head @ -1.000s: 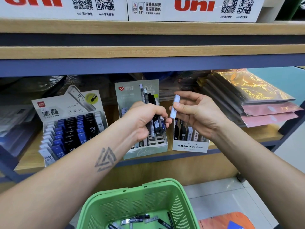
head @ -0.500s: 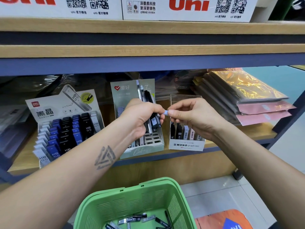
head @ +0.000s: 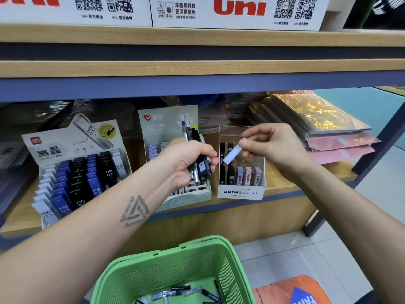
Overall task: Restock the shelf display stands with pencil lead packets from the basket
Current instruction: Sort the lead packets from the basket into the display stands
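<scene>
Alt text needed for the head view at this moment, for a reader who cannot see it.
The right hand pinches a pale lavender lead packet above the clear MONO graph MG stand, while the left hand grips a bundle of lead packets. A green basket below holds more packets.

Green perforated plastic basket (head: 166, 266), matt wooden shelf (head: 282, 183) – glossy foil-look sleeves (head: 315, 115).
</scene>
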The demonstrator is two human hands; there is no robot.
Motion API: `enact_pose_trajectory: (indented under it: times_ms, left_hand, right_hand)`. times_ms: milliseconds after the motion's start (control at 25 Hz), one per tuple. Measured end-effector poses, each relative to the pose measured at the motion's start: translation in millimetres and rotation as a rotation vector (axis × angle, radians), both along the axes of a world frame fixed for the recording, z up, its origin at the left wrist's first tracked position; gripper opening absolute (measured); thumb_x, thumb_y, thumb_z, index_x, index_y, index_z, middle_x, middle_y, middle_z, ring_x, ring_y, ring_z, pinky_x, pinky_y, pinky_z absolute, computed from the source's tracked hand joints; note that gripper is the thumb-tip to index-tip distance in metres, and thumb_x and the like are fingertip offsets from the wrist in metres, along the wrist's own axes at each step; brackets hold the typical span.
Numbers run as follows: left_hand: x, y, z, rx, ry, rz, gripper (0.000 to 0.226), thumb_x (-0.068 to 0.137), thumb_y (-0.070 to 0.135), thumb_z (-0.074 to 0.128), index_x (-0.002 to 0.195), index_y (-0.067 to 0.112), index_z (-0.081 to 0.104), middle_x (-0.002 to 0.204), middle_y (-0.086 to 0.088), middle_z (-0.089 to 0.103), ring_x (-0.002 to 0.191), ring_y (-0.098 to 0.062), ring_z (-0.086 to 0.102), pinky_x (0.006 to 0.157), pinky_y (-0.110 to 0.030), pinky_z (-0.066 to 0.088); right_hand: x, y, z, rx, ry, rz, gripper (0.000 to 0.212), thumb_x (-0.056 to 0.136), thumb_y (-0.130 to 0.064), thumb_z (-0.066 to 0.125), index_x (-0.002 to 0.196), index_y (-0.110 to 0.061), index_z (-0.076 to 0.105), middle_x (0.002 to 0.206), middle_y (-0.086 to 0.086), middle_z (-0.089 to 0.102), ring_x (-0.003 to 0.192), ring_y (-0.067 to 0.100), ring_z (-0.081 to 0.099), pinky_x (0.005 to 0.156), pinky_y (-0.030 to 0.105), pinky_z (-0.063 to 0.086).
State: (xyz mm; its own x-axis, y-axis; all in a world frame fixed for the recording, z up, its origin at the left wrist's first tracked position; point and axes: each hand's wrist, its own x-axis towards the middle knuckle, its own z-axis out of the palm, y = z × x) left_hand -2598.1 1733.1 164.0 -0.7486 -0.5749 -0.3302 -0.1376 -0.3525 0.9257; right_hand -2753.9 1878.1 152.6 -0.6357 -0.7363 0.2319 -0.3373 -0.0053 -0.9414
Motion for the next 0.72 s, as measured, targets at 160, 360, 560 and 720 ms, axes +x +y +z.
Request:
enact_pose_trajectory:
  times_ms: [160, 360, 560, 720]
  left_hand:
    - [1, -2, -3, -0.013, 0.008, 0.009, 0.021, 0.080, -0.015, 0.066, 0.100, -0.013, 0.061, 0.088, -0.031, 0.065, 0.052, -0.022, 0.062, 0.061, -0.031, 0.060]
    - [1, 2, -4, -0.026, -0.002, -0.007, 0.026, 0.078, -0.015, 0.066, 0.103, -0.016, 0.062, 0.088, -0.031, 0.065, 0.056, -0.024, 0.063, 0.061, -0.032, 0.060]
    - [4, 12, -8, -0.049, -0.025, -0.039, 0.017, 0.077, -0.016, 0.067, 0.092, -0.013, 0.062, 0.082, -0.029, 0.065, 0.054, -0.024, 0.062, 0.057, -0.031, 0.059]
    - [4, 12, -12, -0.054, -0.035, -0.042, 0.014, 0.076, -0.017, 0.067, 0.089, -0.015, 0.063, 0.082, -0.030, 0.065, 0.056, -0.026, 0.063, 0.057, -0.031, 0.059]
  right_hand:
    - [-8, 9, -12, 0.134, 0.070, -0.111, 0.012, 0.084, 0.003, 0.077, 0.093, -0.002, 0.072, 0.075, 0.013, 0.076, 0.072, 0.025, 0.076, 0.074, 0.037, 0.064]
    - [-7, 20, -21, 0.209, 0.138, -0.126, 0.018, 0.087, 0.006, 0.071, 0.102, -0.004, 0.071, 0.083, 0.013, 0.075, 0.074, 0.021, 0.076, 0.073, 0.028, 0.062]
    - [-2, 23, -13, 0.209, 0.143, -0.059, 0.012, 0.087, -0.005, 0.076, 0.098, -0.009, 0.075, 0.077, 0.010, 0.076, 0.075, 0.026, 0.076, 0.076, 0.034, 0.062]
    - [6, 21, -6, 0.292, 0.199, 0.020, 0.018, 0.086, -0.018, 0.079, 0.085, -0.002, 0.072, 0.072, 0.011, 0.075, 0.069, 0.023, 0.075, 0.067, 0.029, 0.061]
